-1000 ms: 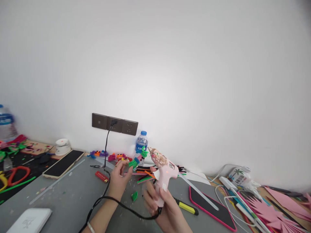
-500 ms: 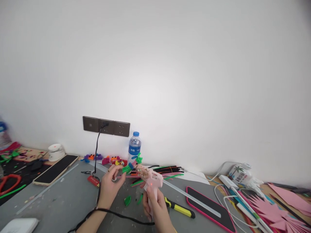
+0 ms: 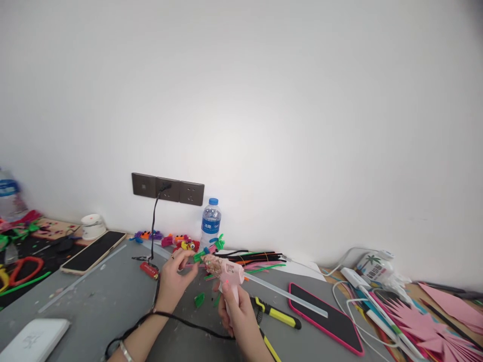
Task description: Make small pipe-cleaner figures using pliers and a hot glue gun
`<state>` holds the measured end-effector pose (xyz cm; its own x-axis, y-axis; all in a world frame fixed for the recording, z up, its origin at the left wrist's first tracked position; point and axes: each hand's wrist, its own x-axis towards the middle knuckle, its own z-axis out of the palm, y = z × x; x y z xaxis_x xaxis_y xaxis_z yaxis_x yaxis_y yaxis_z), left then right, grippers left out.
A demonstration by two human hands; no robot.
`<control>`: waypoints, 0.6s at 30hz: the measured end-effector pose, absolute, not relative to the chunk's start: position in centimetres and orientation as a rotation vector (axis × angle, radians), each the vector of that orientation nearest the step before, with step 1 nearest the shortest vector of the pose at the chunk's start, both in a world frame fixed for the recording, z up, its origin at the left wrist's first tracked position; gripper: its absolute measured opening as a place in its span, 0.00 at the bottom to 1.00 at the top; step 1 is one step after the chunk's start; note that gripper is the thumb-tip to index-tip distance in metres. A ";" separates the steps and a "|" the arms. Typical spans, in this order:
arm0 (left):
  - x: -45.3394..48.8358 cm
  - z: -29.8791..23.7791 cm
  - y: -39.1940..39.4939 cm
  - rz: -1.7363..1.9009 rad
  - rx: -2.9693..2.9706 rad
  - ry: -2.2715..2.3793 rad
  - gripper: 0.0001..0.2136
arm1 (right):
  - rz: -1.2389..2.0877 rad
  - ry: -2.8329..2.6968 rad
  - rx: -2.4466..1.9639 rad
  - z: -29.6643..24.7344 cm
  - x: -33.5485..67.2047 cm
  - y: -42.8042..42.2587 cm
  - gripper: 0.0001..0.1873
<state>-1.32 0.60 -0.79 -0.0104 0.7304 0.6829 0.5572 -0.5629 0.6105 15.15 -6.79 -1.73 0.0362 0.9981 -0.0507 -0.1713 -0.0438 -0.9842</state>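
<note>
My right hand (image 3: 237, 314) is wrapped round the handle of a pale pink glue gun (image 3: 231, 274), a long clear glue stick (image 3: 289, 294) jutting out of its back. The gun's crusted front end points left at a small green pipe-cleaner piece (image 3: 199, 255) with blue, pink and more green parts. My left hand (image 3: 176, 275) pinches that piece between thumb and fingers. Whether nozzle and piece touch, I cannot tell. Below them a green scrap (image 3: 199, 300) lies on the grey mat (image 3: 113, 311). The gun's black cord (image 3: 188, 326) crosses over my left forearm.
A water bottle (image 3: 210, 223) stands against the wall beneath sockets (image 3: 168, 190). Pipe cleaners (image 3: 260, 258) lie behind the gun. Yellow-handled pliers (image 3: 279, 315) and a pink-edged phone (image 3: 332, 322) lie right; another phone (image 3: 93, 252) and red-handled scissors (image 3: 25, 271) lie left.
The glue gun has shifted slightly left and up, its front end nearer my left fingers. My left hand still holds the green piece. The camera view has moved a little.
</note>
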 end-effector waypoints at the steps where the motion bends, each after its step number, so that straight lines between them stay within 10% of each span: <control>1: -1.3 -0.8 0.6 1.617 2.089 1.374 0.05 | 1.286 -1.032 -1.141 -1.7 15.2 -6.8 0.35; 18: -1.2 -0.8 0.5 1.594 2.080 1.385 0.05 | 1.167 -1.047 -1.157 -1.9 15.7 -6.6 0.31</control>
